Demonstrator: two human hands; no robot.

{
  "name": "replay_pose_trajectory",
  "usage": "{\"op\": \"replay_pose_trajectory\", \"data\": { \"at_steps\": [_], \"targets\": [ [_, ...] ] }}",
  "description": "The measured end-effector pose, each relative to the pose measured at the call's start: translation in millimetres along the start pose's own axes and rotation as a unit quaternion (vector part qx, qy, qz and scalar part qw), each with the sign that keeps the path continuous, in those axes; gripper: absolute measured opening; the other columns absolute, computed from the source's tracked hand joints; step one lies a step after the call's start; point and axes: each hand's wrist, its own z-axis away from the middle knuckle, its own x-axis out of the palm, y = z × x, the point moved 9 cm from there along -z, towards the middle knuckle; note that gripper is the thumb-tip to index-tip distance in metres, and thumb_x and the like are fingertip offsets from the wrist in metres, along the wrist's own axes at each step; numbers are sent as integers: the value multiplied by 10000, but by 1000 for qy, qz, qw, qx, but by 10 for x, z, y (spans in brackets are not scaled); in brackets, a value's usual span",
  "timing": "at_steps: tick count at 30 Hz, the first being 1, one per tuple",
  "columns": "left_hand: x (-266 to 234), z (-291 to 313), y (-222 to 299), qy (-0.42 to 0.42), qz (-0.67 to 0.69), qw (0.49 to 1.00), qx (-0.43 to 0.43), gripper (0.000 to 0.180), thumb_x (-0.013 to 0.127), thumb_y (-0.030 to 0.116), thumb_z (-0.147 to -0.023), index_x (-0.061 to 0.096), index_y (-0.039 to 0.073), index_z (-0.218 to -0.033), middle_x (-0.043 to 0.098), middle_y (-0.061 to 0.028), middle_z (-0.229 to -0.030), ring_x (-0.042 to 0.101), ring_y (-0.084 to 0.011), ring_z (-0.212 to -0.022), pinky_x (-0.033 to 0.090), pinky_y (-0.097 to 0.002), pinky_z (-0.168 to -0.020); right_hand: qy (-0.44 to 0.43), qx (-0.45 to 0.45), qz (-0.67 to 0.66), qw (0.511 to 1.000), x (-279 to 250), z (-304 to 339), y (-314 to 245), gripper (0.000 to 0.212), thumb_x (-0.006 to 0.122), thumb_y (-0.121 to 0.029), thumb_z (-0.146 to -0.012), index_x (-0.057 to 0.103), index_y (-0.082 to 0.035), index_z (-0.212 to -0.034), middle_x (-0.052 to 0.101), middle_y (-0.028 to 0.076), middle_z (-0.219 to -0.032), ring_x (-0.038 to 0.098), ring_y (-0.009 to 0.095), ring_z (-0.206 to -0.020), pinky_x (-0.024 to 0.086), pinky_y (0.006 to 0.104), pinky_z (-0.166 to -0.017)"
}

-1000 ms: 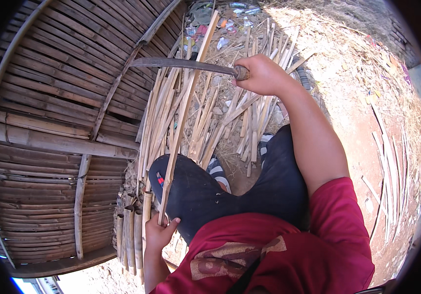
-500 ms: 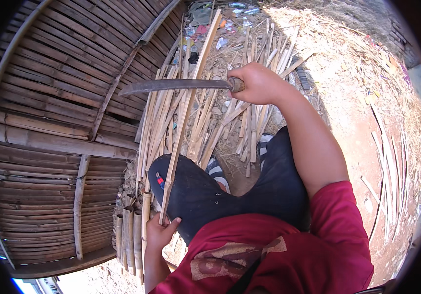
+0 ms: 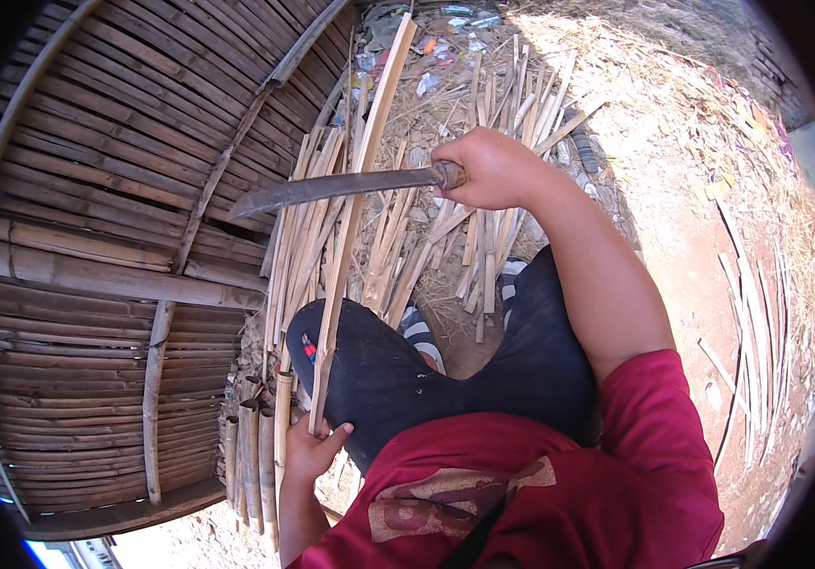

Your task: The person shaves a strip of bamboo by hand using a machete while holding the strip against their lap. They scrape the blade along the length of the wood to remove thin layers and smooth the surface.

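My right hand is closed around the short handle of a machete, whose long dark blade points left. The blade lies across a long pale bamboo strip, about midway along its upper half. My left hand grips the strip's near end beside my left thigh. From there the strip runs up past my left knee, its far end over the littered ground. Whether the blade's edge touches the strip I cannot tell.
Many split bamboo strips lie on the ground ahead. A slatted bamboo wall stands at the left, with upright bamboo tubes near it. More thin strips lie at the right. Litter is scattered at the far end.
My right hand has come slightly nearer and to the left, bringing the machete lower along the strip. The strip's far end has shifted a little left. My left hand stays put.
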Motion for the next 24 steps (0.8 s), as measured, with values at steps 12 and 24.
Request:
{"op": "replay_pose_trajectory", "data": {
  "at_steps": [12,24],
  "targets": [
    [-33,42,-125,7,14,1000,-11,410,877,176,-815,489,83,-721,547,16,-578,506,-53,-529,394,-266,-473,62,48,-9,997,-123,-57,369,273,798,-296,-813,709,-62,-924,658,184,-722,656,404,-750,492,477,-670],
    [-41,46,-67,4,21,1000,-10,403,875,158,-817,489,92,-723,488,48,-596,441,-41,-550,365,-252,-484,39,105,-35,993,-159,-70,459,314,783,-304,-822,724,-54,-1002,704,207,-858,688,387,-836,532,475,-762]
  ]
}}
